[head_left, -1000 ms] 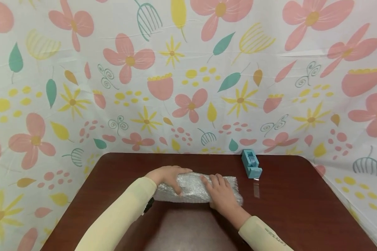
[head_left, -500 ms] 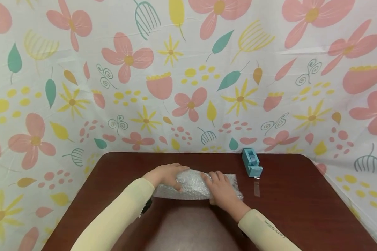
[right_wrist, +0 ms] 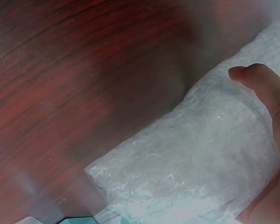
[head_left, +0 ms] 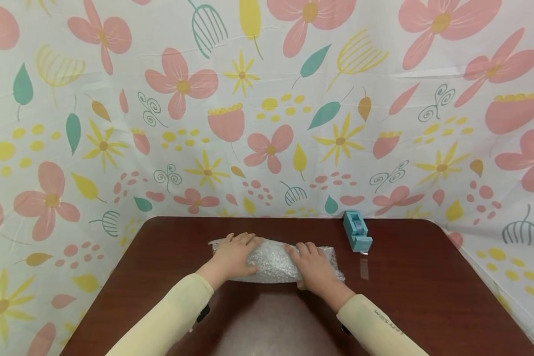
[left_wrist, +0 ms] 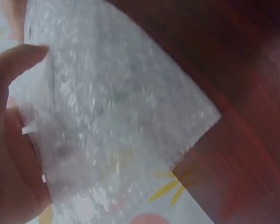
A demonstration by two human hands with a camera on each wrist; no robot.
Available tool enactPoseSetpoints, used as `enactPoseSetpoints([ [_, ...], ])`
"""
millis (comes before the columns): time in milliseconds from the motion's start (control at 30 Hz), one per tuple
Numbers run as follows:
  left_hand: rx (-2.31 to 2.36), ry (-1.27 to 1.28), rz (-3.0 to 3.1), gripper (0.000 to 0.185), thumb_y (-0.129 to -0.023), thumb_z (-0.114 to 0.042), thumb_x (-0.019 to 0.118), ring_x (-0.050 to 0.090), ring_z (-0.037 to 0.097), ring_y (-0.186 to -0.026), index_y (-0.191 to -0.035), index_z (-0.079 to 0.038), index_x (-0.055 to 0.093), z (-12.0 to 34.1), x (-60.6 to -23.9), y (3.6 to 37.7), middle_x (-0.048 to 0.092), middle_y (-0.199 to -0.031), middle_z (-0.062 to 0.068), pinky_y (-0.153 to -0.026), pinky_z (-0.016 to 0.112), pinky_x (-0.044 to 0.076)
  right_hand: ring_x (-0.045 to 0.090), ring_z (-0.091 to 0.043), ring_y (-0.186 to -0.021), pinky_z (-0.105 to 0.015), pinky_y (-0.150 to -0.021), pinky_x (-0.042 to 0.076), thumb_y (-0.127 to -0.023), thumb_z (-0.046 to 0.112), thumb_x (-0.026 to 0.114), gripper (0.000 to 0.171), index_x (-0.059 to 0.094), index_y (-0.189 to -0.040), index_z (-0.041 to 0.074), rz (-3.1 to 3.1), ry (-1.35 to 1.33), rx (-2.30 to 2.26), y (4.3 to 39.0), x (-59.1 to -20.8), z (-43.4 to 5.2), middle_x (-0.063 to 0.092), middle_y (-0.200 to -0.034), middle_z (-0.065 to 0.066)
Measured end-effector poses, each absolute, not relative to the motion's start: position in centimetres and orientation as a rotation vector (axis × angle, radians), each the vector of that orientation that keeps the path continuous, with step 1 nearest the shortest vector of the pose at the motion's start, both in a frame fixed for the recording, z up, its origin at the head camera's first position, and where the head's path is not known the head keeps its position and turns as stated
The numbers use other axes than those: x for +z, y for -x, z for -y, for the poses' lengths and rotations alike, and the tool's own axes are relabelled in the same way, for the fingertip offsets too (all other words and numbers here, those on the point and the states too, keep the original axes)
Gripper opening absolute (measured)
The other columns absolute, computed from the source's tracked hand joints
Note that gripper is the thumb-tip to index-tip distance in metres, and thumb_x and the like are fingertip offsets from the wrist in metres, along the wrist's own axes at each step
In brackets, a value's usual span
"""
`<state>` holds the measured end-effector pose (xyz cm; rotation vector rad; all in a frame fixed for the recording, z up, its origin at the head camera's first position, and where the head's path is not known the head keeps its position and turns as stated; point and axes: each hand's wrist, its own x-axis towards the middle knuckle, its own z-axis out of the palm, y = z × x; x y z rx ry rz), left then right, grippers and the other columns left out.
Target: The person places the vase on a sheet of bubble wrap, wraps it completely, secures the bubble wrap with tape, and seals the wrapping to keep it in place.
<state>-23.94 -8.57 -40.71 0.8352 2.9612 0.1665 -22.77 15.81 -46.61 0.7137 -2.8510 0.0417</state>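
A roll of clear bubble wrap (head_left: 273, 262) lies crosswise on the dark red-brown table (head_left: 405, 296), near its middle. My left hand (head_left: 237, 253) lies over the roll's left part, fingers pointing away from me. In the left wrist view the left hand's thumb (left_wrist: 14, 65) and palm hold the bubble wrap (left_wrist: 116, 116) between them. My right hand (head_left: 312, 266) grips the roll's right part. In the right wrist view its thumb (right_wrist: 266, 88) curves over the bubble wrap (right_wrist: 191, 172). What is inside the roll is hidden.
A light blue tape dispenser (head_left: 357, 231) stands at the back right of the table, a short way from the roll's right end. A clear strip (head_left: 363, 267) lies on the wood in front of it. Flowered cloth (head_left: 267, 123) hangs behind and at both sides.
My left hand has shifted from reaching across the roll's middle to its left part, fingers now pointing away. The roll has moved slightly away from me. The right hand has stayed on it.
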Motion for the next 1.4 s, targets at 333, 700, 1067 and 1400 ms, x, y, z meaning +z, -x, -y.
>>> enactPoseSetpoints([
  [333,0.144,-0.887,-3.219,0.067,-0.093,-0.037,0.068,0.047,0.035,-0.146,-0.152,-0.011,0.048,8.4,-43.3,22.3,0.052,-0.154,0.017,-0.12,0.058,0.037,0.054,-0.039,-0.121,-0.055,-0.097,0.054,-0.064,0.03,0.099,0.1,0.049,-0.147,0.008,2.868,-0.73,0.06,23.0,-46.3,-15.8,0.058,-0.129,-0.019],
  [700,0.095,-0.862,-3.316,0.075,-0.096,-0.052,0.063,0.042,0.034,-0.15,-0.156,-0.014,0.041,8.3,-45.4,22.1,0.045,-0.16,0.015,-0.12,0.057,0.037,0.055,-0.039,-0.119,-0.054,-0.096,0.055,-0.063,0.03,0.099,0.1,0.05,-0.148,0.007,2.837,-0.767,0.087,23.2,-46.0,-15.8,0.059,-0.127,-0.017],
  [1067,-0.176,-0.943,-3.485,0.069,-0.097,-0.058,0.055,0.05,0.029,-0.141,-0.151,-0.016,0.045,8.2,-46.8,22.8,0.054,-0.151,0.011,-0.117,0.05,0.043,0.059,-0.039,-0.116,-0.052,-0.095,0.056,-0.06,0.028,0.1,0.097,0.055,-0.144,0.008,2.77,-0.761,0.186,23.1,-45.9,-16.0,0.063,-0.12,-0.015],
  [1400,-0.162,-1.046,-3.488,0.067,-0.097,-0.056,0.059,0.053,0.026,-0.137,-0.15,-0.017,0.046,8.6,-46.8,23.4,0.057,-0.145,0.008,-0.12,0.051,0.039,0.058,-0.039,-0.123,-0.055,-0.103,0.052,-0.065,0.035,0.098,0.096,0.054,-0.147,0.009,2.799,-0.734,0.326,23.4,-46.4,-16.3,0.063,-0.126,-0.015],
])
